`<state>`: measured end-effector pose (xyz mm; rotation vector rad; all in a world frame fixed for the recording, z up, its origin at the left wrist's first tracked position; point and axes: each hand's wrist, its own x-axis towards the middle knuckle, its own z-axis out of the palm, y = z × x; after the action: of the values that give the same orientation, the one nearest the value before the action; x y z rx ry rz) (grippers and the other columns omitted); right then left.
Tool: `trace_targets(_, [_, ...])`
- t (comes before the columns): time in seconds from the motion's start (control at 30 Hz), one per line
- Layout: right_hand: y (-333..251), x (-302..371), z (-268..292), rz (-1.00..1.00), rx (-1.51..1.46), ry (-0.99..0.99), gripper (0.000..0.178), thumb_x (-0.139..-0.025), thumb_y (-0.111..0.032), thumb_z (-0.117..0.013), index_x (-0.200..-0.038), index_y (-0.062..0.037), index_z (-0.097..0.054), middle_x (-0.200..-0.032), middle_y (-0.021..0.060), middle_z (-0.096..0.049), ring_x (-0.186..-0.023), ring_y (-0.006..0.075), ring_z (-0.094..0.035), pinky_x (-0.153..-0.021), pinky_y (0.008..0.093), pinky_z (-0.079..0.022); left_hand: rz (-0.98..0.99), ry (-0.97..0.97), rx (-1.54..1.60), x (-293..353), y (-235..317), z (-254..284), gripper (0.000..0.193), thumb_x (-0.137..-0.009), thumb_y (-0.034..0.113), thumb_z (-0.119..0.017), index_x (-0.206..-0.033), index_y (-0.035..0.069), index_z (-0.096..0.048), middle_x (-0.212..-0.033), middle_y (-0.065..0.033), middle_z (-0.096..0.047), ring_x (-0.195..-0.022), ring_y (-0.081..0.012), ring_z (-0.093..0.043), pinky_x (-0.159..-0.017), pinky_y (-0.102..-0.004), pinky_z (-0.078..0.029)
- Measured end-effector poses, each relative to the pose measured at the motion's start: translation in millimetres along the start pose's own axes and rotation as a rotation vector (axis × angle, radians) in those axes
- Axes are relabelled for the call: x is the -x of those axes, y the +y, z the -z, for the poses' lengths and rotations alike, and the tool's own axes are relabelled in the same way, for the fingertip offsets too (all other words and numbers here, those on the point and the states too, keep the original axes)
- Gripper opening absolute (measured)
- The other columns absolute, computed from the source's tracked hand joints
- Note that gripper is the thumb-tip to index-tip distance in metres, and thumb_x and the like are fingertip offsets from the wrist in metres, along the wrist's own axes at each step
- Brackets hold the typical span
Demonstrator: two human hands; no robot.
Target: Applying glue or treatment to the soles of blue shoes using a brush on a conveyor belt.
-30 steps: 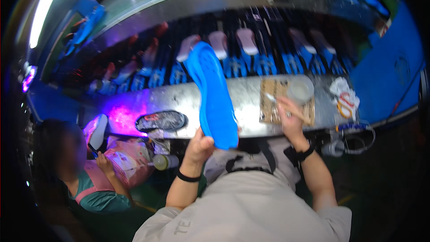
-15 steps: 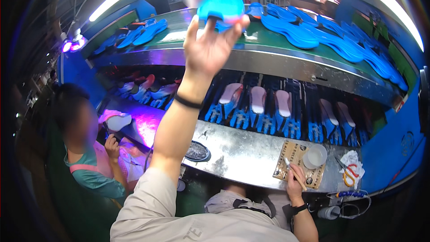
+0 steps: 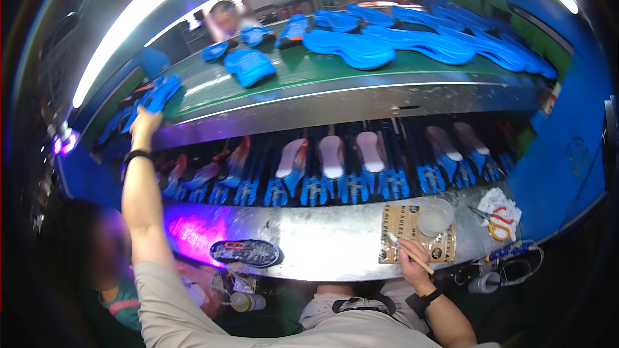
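Note:
My left hand (image 3: 147, 120) reaches to the far left of the upper green belt, fingers closed on the near end of a blue shoe sole (image 3: 162, 93). Other blue soles lie against it; part of my grip is hidden. My right hand (image 3: 414, 264) is closed round a brush (image 3: 420, 261) with a wooden handle and a pale tip, above a printed brown cardboard sheet (image 3: 391, 254). A translucent tub (image 3: 435, 217) of cloudy liquid stands on the sheet, just beyond the brush tip. Farther along the belt lies a single blue sole (image 3: 250, 67).
Many blue soles (image 3: 419, 45) crowd the belt's right side. Below, pale-bottomed shoes (image 3: 332, 156) sit in a row of blue holders. A dark shoe sole (image 3: 245, 253) lies on the metal bench (image 3: 316, 245); scissors (image 3: 498, 229) lie at right. A co-worker (image 3: 109, 264) sits left; another person (image 3: 225, 20) is beyond.
My left hand has left the blue sole it held up at the centre and gone left and down to another. My view has turned. My right hand still holds the brush.

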<state>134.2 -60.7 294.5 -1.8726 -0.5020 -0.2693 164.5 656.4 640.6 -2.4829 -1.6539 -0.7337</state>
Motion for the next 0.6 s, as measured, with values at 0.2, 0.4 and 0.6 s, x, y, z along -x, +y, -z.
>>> trace_targets(0.2, [-3.5,-0.4,3.3,0.059,0.024,0.009,0.025,-0.087,-0.001,-0.069,-0.112,-0.0002,-0.072,-0.092,0.0162,-0.070,-0.079,0.0314,-0.068,-0.069,0.0372,-0.055,-0.211,0.131,0.115,-30.8,-64.1,-41.0,0.051,-0.084,0.047,-0.068,-0.107,0.001,-0.071,-0.107,-0.0241,-0.073,-0.105,-0.0417,-0.069,-0.093,-0.0490,-0.052])
trace_targets(0.4, [0.7,3.6,3.4,0.105,0.036,0.022,0.023,-0.089,-0.006,-0.068,-0.112,-0.0016,-0.072,-0.094,0.0142,-0.069,-0.081,0.0307,-0.068,-0.070,0.0366,-0.054,-0.127,0.421,0.290,18.5,-71.8,-26.0,0.050,-0.091,0.051,-0.069,-0.088,0.001,-0.070,-0.091,-0.0188,-0.074,-0.090,-0.0382,-0.070,-0.081,-0.0491,-0.052])
trace_targets(0.6, [8.0,4.1,-3.2,0.033,-0.023,0.046,0.025,-0.094,-0.016,-0.069,-0.115,-0.0018,-0.072,-0.108,0.0172,-0.073,-0.097,0.0320,-0.071,-0.084,0.0379,-0.056,-0.176,0.744,0.989,142.0,-66.8,19.1,0.026,-0.094,0.027,-0.075,-0.101,0.003,-0.070,-0.089,-0.0109,-0.071,-0.081,-0.0230,-0.070,-0.074,-0.0378,-0.057])
